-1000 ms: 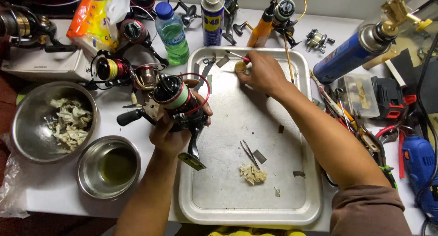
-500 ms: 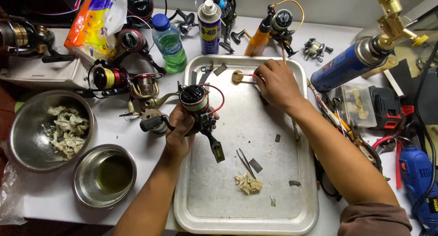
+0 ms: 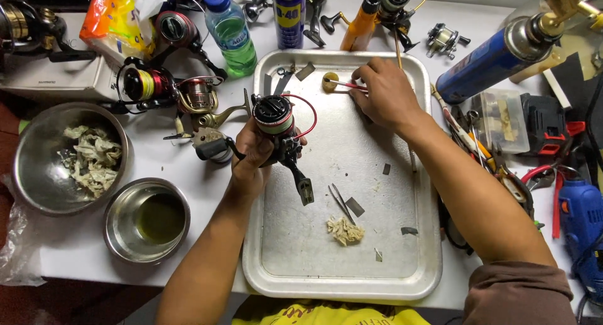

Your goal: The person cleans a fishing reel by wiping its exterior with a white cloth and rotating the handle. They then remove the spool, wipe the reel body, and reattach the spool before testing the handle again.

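Right now my left hand (image 3: 254, 150) grips a black spinning reel (image 3: 279, 127) over the metal tray's (image 3: 402, 271) left edge; my right hand (image 3: 384, 93) pinches what looks like a thin red-handled tool (image 3: 344, 85).

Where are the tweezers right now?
In the head view the tweezers lie on the metal tray, lower middle, just above the crumpled wad and below-right of the fishing reel in the left hand.

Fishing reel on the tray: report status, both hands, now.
Left hand grips the spinning reel over the metal tray. Right hand pinches a thin red tool at the small round tub. Tweezers, wadded rag lie clear.
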